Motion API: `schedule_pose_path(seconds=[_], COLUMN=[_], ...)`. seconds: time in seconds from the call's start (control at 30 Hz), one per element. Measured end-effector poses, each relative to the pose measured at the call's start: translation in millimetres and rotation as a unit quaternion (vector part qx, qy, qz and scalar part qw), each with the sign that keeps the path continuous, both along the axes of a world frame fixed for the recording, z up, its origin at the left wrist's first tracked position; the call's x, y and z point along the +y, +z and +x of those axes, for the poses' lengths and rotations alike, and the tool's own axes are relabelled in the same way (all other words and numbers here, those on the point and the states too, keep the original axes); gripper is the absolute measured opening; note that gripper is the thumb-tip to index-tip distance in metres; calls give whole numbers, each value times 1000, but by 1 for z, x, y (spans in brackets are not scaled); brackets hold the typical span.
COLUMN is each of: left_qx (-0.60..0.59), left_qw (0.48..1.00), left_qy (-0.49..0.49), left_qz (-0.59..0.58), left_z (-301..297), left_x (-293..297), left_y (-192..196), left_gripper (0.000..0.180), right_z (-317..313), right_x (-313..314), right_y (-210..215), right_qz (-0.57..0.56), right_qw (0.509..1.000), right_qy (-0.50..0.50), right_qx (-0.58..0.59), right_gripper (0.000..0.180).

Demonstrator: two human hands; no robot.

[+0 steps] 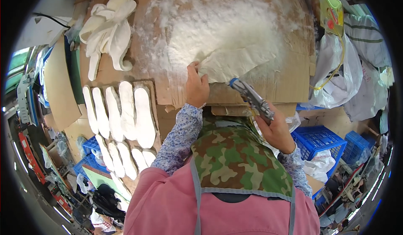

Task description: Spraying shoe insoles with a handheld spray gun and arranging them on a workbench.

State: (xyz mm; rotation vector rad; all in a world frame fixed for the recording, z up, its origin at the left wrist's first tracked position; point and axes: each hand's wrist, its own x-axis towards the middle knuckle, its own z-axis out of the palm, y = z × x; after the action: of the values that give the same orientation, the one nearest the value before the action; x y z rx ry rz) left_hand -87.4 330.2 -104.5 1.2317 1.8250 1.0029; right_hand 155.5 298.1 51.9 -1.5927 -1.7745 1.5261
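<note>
A pale cream, fuzzy sheet of soft material (pixel 239 42) lies over the cardboard. Its near part looks like a separate flap with a creased edge. My left hand (pixel 196 86) pinches the near left edge of this sheet between thumb and fingers. In my right hand (pixel 275 130) is a metal spray gun (pixel 252 96) with a blue ring at its nozzle end. The nozzle points at the sheet's near edge, close to it. My right fingers wrap around the gun's handle, partly hidden from view.
White fluff dusts the cardboard table top (pixel 289 84). Insole-shaped white pieces (pixel 142 117) lie in rows on a board at left, with a heap of curled white strips (pixel 111 29) beyond. Clear plastic bags (pixel 340 75) hang at right, above a blue crate (pixel 319 140).
</note>
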Motion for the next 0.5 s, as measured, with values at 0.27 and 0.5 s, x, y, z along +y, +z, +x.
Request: schedule_pose_path(seconds=[0.27,0.5], left_qx=[272,283], left_qw=[958,948], left_qy=[-61,-117], left_qz=[71,82], left_z=[7,7], left_x=[-11,-9], left_y=[14,-12], left_gripper=[54,58], right_z=[-20,-20], right_x=[-5,-7], right_y=[0,-3], right_qz=[32,0], right_qw=[998,1000], right_qy=[39,-6], right_qx=[-31,-29], right_gripper=[43,42])
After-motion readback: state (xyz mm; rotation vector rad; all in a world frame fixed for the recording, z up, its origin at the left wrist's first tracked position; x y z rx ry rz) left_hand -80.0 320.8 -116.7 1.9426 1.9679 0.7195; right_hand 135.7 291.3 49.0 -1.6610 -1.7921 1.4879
